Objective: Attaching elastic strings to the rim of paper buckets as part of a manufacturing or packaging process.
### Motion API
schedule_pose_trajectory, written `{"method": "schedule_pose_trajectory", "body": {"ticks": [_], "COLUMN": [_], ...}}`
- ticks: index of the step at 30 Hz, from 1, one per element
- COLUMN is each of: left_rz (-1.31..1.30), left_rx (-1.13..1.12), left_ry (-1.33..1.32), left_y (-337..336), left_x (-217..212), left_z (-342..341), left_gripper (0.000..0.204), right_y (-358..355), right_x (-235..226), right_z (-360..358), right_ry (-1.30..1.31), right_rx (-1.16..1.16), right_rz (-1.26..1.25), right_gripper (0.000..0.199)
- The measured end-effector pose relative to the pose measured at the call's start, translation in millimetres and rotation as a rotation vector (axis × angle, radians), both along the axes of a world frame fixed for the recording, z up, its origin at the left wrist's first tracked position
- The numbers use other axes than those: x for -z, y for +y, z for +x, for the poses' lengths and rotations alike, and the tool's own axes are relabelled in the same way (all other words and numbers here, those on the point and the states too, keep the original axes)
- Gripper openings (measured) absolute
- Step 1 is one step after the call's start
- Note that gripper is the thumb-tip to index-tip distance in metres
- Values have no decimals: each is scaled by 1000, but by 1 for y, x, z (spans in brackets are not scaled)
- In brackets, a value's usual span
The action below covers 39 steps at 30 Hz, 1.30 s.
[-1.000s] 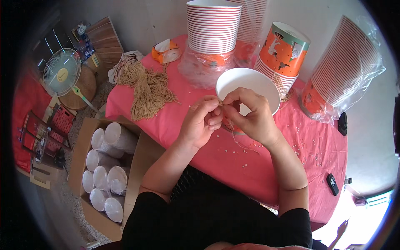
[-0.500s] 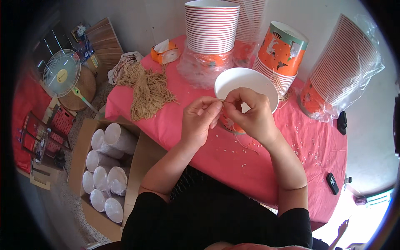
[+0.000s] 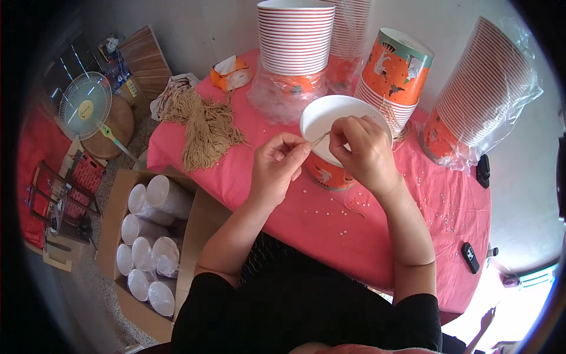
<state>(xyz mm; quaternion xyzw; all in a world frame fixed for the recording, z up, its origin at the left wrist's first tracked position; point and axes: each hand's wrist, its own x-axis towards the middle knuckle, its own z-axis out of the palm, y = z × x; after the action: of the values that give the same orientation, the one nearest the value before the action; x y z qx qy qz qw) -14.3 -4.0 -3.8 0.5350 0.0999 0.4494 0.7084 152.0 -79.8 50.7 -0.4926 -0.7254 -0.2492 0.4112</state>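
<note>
Both hands are pinching a thin tan string (image 3: 319, 139) over the orange paper bucket's (image 3: 330, 171) white rim: left hand (image 3: 278, 162) gripping its near end, right hand (image 3: 361, 150) clenching the far end, string running straight between them.

Hands (image 3: 321, 156) with string (image 3: 320, 139) over bucket (image 3: 330, 171)

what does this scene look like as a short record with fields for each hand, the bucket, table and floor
left hand: left hand pinches one end of a thin tan string
right hand: right hand pinches the string's other end at the bucket rim
bucket: orange paper bucket, white inside, stands upright under the hands
table: pink tablecloth with a bundle of tan strings, stacked buckets, small white bits
floor: cardboard box of bucket stacks lying on their sides, a fan
</note>
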Motion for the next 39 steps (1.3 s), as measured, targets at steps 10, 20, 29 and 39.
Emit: {"method": "schedule_pose_trajectory", "body": {"ticks": [10, 20, 29, 39], "left_rz": [43, 383, 536, 389], "left_rx": [51, -123, -189, -20], "left_ry": [2, 83, 215, 138], "left_y": [-5, 7, 6, 10], "left_x": [3, 2, -29, -27], "left_z": [-3, -6, 6, -3], "left_gripper": [7, 3, 8, 7], "right_y": [-1, -1, -18, -20], "right_x": [3, -4, -17, -16], "right_z": [1, 10, -4, 0], "right_ry": [-92, -188, -282, -282], "right_rx": [122, 56, -14, 6], "right_rz": [-6, 31, 9, -89], "right_gripper": [18, 19, 18, 25]}}
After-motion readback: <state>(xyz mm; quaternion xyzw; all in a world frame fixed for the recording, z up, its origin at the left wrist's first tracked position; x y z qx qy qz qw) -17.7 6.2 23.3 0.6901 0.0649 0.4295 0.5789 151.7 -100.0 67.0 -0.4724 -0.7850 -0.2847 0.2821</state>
